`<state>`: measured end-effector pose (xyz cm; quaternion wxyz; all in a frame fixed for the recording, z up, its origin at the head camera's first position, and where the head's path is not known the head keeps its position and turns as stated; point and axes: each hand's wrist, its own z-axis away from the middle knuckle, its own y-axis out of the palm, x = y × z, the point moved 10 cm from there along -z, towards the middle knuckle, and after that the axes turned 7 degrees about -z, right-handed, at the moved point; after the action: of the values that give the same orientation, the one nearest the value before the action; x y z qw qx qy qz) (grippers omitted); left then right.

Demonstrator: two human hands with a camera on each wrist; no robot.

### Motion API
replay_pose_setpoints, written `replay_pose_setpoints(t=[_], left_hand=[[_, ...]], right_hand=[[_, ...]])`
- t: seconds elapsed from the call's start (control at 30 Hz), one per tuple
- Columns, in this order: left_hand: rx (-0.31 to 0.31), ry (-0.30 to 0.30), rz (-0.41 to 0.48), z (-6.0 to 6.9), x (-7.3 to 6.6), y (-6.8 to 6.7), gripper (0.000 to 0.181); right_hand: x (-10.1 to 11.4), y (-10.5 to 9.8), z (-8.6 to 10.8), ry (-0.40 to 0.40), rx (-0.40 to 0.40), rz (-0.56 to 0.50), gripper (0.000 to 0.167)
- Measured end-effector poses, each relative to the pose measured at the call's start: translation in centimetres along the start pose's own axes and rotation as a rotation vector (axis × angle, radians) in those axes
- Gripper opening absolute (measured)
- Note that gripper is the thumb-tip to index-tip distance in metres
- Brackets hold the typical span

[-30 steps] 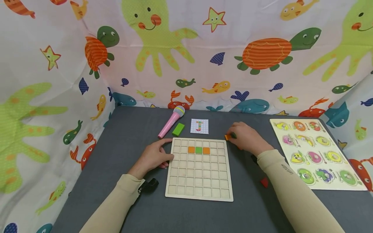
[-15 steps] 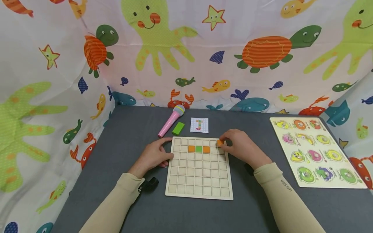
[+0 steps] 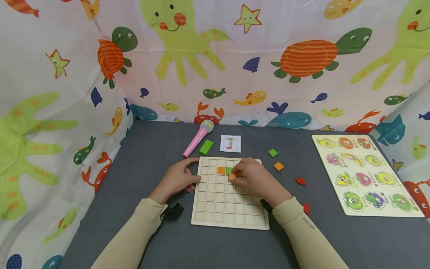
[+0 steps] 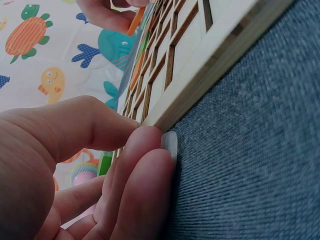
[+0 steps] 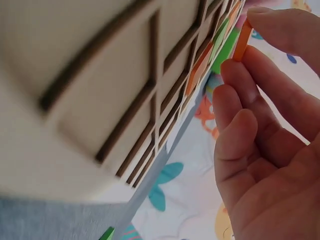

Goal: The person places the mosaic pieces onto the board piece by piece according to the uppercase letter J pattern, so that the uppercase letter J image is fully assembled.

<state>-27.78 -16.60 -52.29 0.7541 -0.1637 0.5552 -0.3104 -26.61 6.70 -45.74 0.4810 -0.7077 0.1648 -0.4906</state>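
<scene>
My left hand (image 3: 174, 179) holds the left edge of a wooden grid board (image 3: 215, 216), its thumb and curled fingers against the rim (image 4: 165, 117) in the left wrist view. Above the board, my right hand (image 3: 256, 183) pinches an orange square tile (image 3: 232, 176) between thumb and fingers. The right wrist view shows this tile (image 5: 243, 42) edge-on, apart from the grid. One row of the board holds an orange tile (image 3: 221, 170) and a green tile (image 3: 228, 170); another orange tile (image 3: 239, 173) beside them is partly hidden by the right hand.
Behind the board lie a pink toy microphone (image 3: 198, 138), a green block (image 3: 206, 147) and a pattern card (image 3: 230, 144). To its right are a green tile (image 3: 273, 152), an orange tile (image 3: 278, 166), red pieces (image 3: 301, 181) and a fruit puzzle board (image 3: 366, 175).
My right hand has carried the orange tile leftward from beside the board to just below the green tile in the row. Loose pieces on the right are uncovered. The left hand stays put.
</scene>
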Motion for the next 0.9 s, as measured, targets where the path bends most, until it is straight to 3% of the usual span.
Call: replay_pose_setpoints(t=[0.3, 0.9], left_hand=[[-0.004, -0.013, -0.001, 0.15, -0.1, -0.04, 0.076], [-0.012, -0.01, -0.018, 0.26, -0.3, -0.11, 0.076]], right_hand=[[0.86, 0.28, 0.0, -0.028, -0.019, -0.005, 0.012], [1.1, 0.9, -0.07, -0.004, -0.012, 0.062, 0.011]])
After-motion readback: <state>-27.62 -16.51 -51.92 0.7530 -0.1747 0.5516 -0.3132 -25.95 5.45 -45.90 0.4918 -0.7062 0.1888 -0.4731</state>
